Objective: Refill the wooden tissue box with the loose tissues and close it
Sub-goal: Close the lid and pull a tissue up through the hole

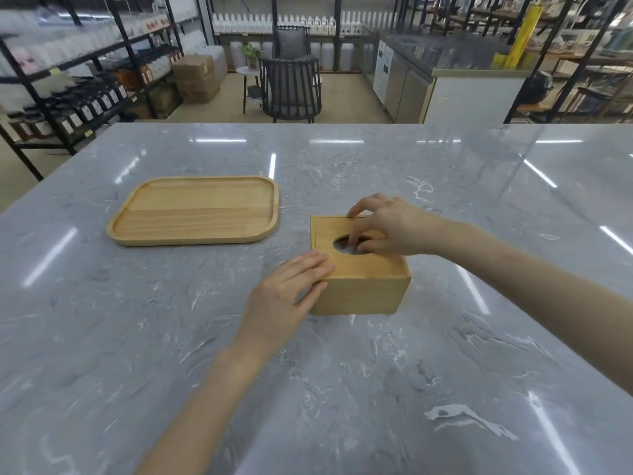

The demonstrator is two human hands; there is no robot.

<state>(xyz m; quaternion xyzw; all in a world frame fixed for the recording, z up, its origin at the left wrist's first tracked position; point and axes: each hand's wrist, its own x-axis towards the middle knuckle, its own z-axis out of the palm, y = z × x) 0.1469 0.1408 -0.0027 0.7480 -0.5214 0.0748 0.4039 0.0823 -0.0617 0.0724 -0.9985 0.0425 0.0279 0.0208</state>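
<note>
Left hand (286, 289), box (359, 289), perhaps touching.

This looks like a shop or stockroom-style showroom: tall black metal shelving racks (113, 63) carry rows of white plastic bottles (274, 24) and dark labelled bottles (92, 104). Stacked brown cardboard boxes (197, 78) sit on the floor beside a stainless steel counter unit (407, 87) and a black slatted armchair (291, 87).
</note>
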